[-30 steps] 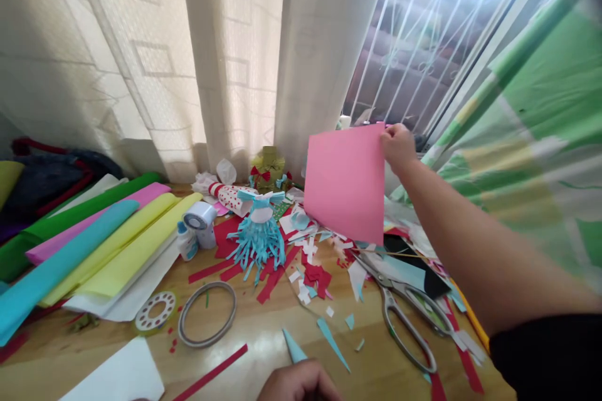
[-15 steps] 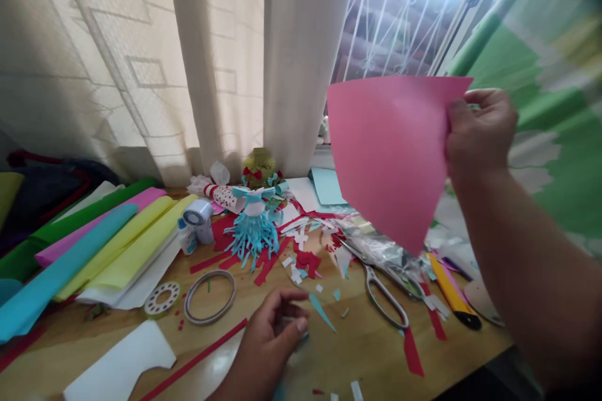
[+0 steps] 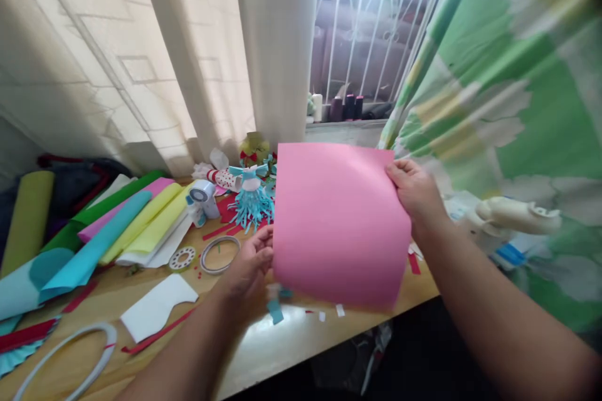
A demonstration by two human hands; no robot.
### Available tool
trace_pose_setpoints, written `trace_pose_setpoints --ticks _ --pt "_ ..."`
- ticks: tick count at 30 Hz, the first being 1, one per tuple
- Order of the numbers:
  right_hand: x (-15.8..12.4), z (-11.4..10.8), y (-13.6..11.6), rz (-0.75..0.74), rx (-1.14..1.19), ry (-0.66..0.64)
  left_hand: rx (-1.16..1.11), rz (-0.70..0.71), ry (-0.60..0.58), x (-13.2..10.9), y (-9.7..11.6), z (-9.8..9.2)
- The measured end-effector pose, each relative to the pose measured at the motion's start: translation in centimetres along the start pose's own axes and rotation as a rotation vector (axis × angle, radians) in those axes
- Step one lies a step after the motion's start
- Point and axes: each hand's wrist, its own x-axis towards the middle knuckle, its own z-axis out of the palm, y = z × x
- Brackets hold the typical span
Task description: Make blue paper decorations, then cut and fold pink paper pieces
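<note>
A sheet of pink paper (image 3: 338,225) is held up over the table, slightly curved. My right hand (image 3: 416,191) pinches it near the upper right corner, with the thumb on the near side. At the sheet's left edge, the curled fingers of my left hand (image 3: 254,257) close on the paper, their tips partly hidden behind it. Left of the sheet stands a fringed blue paper figure (image 3: 253,197). A teal paper scrap (image 3: 275,311) lies on the table below my left hand.
Rolls of coloured paper (image 3: 136,216) lie on the left. Near them are a tape ring (image 3: 220,255), a white cut piece (image 3: 160,306), a glue bottle (image 3: 195,212) and a large white ring (image 3: 70,357). Thread spools (image 3: 348,106) stand on the sill. A green curtain (image 3: 531,119) hangs on the right.
My right hand has brought the pink paper down and left. My left hand has risen from the table to its left edge. The view has shifted, and the sheet now hides the scissors.
</note>
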Motion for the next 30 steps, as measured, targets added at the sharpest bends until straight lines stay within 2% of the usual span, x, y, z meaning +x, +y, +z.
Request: trace_pose_setpoints --ticks 4,7,10,13,14,16,18,19,20,22,23,25,28,30 --pt "-1.6 -0.1 1.9 0.074 0.079 0.004 0.068 -0.013 0.098 -0.4 0.3 0.1" --pt "-2.6 -0.2 1.5 0.072 0.122 -0.053 0.099 -0.016 0.148 -0.6 0.8 0.8" --pt "-3.4 -0.2 0.7 0.047 0.154 -0.151 0.104 0.074 0.26 -0.7 2.3 1.0" --pt "-5.5 0.7 1.4 -0.115 -0.084 -0.405 0.085 0.257 0.438 -1.0 4.8 -0.3" --pt "-6.8 1.3 2.1 -0.239 -0.277 -0.544 0.075 0.325 0.5 -1.2 5.8 -1.0" --pt "-10.5 2.7 3.8 -0.31 -0.374 -0.706 0.054 0.44 0.615 -2.0 7.8 -2.6" --pt "-14.5 4.3 5.3 -0.379 -0.408 -0.872 0.042 0.483 0.688 -3.1 9.4 -4.0" --pt "-16.3 5.0 5.8 -0.446 -0.421 -1.011 0.038 0.485 0.715 -3.8 10.1 -4.5" --pt "-17.7 5.7 6.2 -0.565 -0.506 -1.203 0.034 0.476 0.735 -4.5 10.5 -5.1" --pt "-19.0 6.6 6.6 -0.653 -0.613 -1.37 0.03 0.439 0.75 -6.2 11.1 -6.0" --pt "-18.9 7.0 6.7 -0.674 -0.659 -1.401 0.028 0.408 0.749 -7.2 11.1 -6.5" --pt "-17.7 7.4 7.1 -0.674 -0.725 -1.374 0.027 0.339 0.759 -9.2 10.9 -7.5" --pt "-14.6 8.0 8.4 -0.677 -0.854 -1.3 0.053 0.153 0.851 -12.0 10.3 -8.5" --pt "-12.3 8.5 9.6 -0.663 -0.92 -1.246 0.06 0.141 0.918 -13.3 10.0 -8.3"
